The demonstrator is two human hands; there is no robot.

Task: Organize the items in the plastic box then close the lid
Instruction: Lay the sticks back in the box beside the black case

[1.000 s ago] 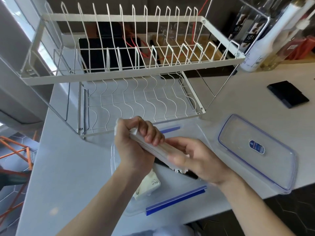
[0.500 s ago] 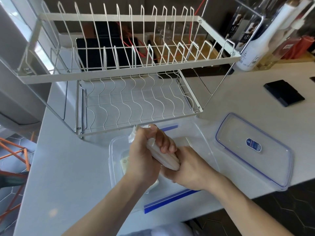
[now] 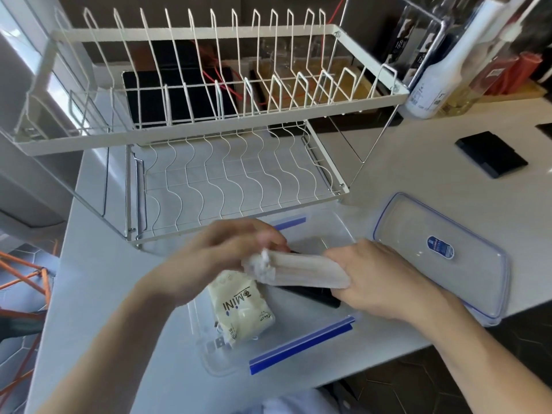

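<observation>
Over the clear plastic box on the worktop, the right hand is grasping a white wrapped bundle, the blurred left hand's grip unreadable, risking the bundle lying proud and blocking the lid waiting beside.

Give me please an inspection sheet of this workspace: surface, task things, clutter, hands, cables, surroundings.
Surface: pale countertop, partly sunlit.
Job's things: clear plastic box with blue clips, open; inside lie a cream packet printed MINI and a black flat item; a long beige wrapped bundle is held over the box; the clear blue-rimmed lid lies right of the box.
Clutter: white two-tier wire dish rack, nothing seen on it; flat black rectangular pad; white bottle.
Hands: left hand blurred, at the bundle's crinkled end; right hand grips the other end.
Cables: red wires behind the rack.
Surroundings: orange frame over the tiled floor.
</observation>
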